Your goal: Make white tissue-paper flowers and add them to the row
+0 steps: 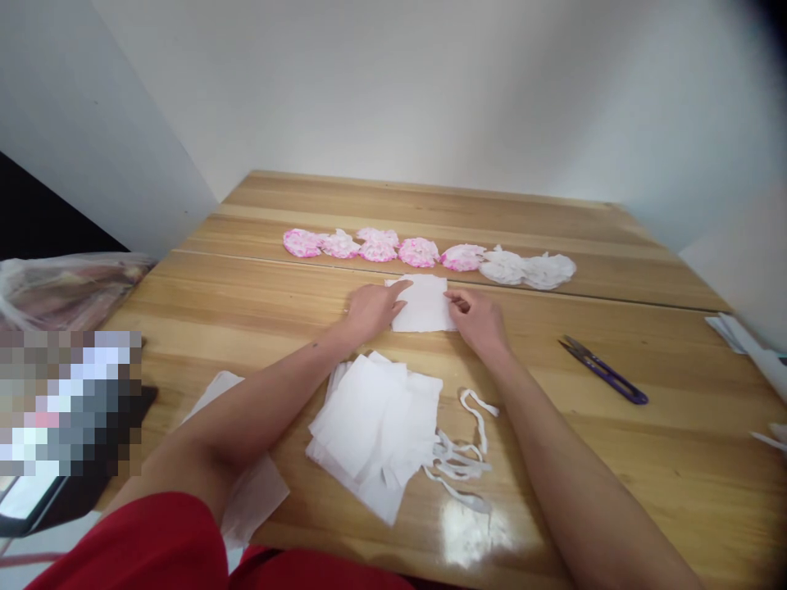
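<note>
A: Background?

B: A plain pale wall (399, 98) behind a glossy, light-brown wooden table (246, 287).

A: Where is the sheet?

B: A thin, white, nearly square paper-like sheet (424, 305) lies flat between two bare hands, just on the near side of a row of ruffled pink-and-white rosettes (419, 252). Its slightly longer axis appears to run left to right.

A: Which hand is nearer?

B: Both reach it. The left hand (370, 311) overlaps its left edge, thumb and fingers spread apart. The right hand (483, 319) is at the right edge, fingers curled, tips close together; whether they pinch it, I cannot tell.
</note>
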The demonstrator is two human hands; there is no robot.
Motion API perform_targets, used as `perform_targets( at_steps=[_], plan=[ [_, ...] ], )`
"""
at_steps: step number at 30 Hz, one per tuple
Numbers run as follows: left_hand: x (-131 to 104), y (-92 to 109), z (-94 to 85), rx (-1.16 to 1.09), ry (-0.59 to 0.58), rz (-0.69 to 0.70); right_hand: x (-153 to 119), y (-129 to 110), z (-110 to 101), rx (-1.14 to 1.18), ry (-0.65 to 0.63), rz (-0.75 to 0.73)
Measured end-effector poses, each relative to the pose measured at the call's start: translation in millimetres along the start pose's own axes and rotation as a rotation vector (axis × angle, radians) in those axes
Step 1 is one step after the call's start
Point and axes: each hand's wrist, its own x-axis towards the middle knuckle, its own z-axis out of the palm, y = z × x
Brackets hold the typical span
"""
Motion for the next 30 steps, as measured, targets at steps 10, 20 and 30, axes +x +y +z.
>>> perform_targets(
  at_steps=[10,20,30],
  plan=[
    [-0.9,16.7,0.9,0.15,0.041,0.41,-0.1,1.8,3.6,-0.024,0.015,-0.048],
    [-1.0,6.0,19.0,0.177,-0.094,0.359,-3.4,0.7,0.5,-0.134,0.032,-0.051],
    [-1.8,7.3,19.8,0.148,-0.094,0.345,-12.3,-24.5,3.3,-0.364,-0.176,-0.389]
  ],
)
